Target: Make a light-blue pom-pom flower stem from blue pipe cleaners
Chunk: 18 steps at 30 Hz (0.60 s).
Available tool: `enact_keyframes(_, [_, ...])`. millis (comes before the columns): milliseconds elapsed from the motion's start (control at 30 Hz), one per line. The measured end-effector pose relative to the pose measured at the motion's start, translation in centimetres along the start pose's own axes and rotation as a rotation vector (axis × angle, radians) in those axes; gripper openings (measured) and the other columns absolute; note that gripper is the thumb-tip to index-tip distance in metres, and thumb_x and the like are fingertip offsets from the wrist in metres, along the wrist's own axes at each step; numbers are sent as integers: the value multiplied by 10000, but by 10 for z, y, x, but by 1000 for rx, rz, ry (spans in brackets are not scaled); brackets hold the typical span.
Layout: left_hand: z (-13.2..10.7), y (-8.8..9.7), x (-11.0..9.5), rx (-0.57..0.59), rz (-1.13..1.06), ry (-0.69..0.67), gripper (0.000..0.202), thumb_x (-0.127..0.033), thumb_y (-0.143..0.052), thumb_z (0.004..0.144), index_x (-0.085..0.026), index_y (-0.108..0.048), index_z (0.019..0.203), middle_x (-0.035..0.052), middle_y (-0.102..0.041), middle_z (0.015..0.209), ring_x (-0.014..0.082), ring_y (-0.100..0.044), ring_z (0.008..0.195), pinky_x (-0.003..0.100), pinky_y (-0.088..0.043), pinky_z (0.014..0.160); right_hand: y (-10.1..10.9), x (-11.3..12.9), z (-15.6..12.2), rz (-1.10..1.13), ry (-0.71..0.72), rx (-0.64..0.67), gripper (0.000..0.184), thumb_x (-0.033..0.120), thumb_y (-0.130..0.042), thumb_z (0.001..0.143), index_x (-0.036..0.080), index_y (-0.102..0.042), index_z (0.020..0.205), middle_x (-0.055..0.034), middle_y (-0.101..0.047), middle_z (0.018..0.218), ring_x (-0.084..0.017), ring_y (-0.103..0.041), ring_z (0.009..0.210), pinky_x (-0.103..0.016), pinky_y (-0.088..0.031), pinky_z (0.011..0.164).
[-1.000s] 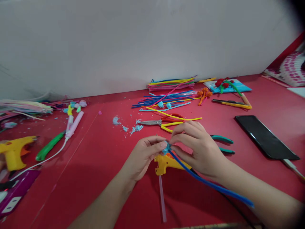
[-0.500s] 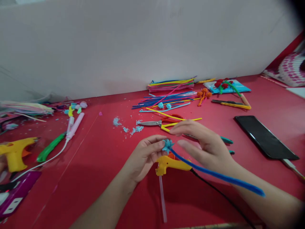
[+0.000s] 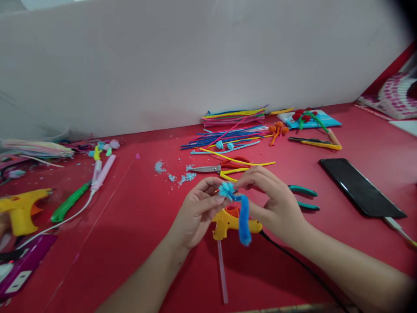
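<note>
Between the thumb and fingers of my left hand (image 3: 200, 211) is a light blue pipe-cleaner flower (image 3: 226, 190), its tufts spread outward. From its right side runs a darker blue pipe cleaner (image 3: 244, 221), which curves over and points down toward me. My right hand (image 3: 276, 202) is curled against the flower's right edge, its fingertips closed at the start of that blue stem; the thumb tip is partly hidden behind the stem. Just below both hands lies a yellow glue gun (image 3: 234, 222) with a clear glue stick (image 3: 222, 274) sticking out of it.
Red-handled scissors (image 3: 208, 169) and green-handled pliers (image 3: 306, 198) lie beyond my hands, near light blue fluff scraps (image 3: 187, 177). Pipe-cleaner bundles (image 3: 234, 116) are against the wall. A black phone (image 3: 360, 187) is at right, another yellow glue gun (image 3: 22, 206) at left.
My right hand has moved left and closed in at the flower. The blue pipe cleaner, which pointed right over my right forearm, now bends down toward me.
</note>
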<state>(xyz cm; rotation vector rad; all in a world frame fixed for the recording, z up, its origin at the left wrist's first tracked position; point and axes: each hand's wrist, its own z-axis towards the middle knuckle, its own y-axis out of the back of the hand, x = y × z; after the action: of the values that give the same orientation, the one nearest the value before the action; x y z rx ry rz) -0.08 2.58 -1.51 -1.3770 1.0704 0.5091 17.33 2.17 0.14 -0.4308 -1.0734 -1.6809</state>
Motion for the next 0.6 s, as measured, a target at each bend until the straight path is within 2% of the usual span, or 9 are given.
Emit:
enact_keyframes(200, [-1, -2, -2, 3, 73, -54, 221, -96, -685, 702, -195, -617, 888, -8, -654, 872, 99, -624, 771, 195, -511, 714, 0, -4, 2, 61, -155, 29, 54, 149, -603, 772, 198, -587, 787, -21, -597, 775, -170, -561, 757, -303, -459, 696])
enact_keyframes(300, [-1, -4, -2, 16, 91, -63, 194, -99, -673, 717, -193, -626, 880, -12, -651, 869, 86, -617, 753, 172, -500, 695, -1, -4, 3, 63, -160, 33, 72, 143, -613, 760, 196, -570, 736, -15, -586, 751, -169, -555, 750, -303, -453, 698])
enact_keyframes(433, [-2, -4, -3, 26, 107, -53, 194, -94, -675, 713, -197, -641, 874, -18, -656, 803, 75, -605, 684, 159, -486, 646, 0, -1, 3, 78, -154, 19, 71, 135, -613, 762, 193, -572, 767, -18, -578, 763, -163, -550, 739, -294, -453, 681])
enact_keyframes(600, [-2, -3, -1, 23, 84, -64, 191, -82, -659, 729, -190, -670, 886, -12, -675, 834, 77, -614, 753, 161, -482, 727, 3, -1, 4, 81, -120, 27, 59, 150, -611, 784, 189, -576, 757, -27, -577, 779, -166, -555, 767, -297, -459, 704])
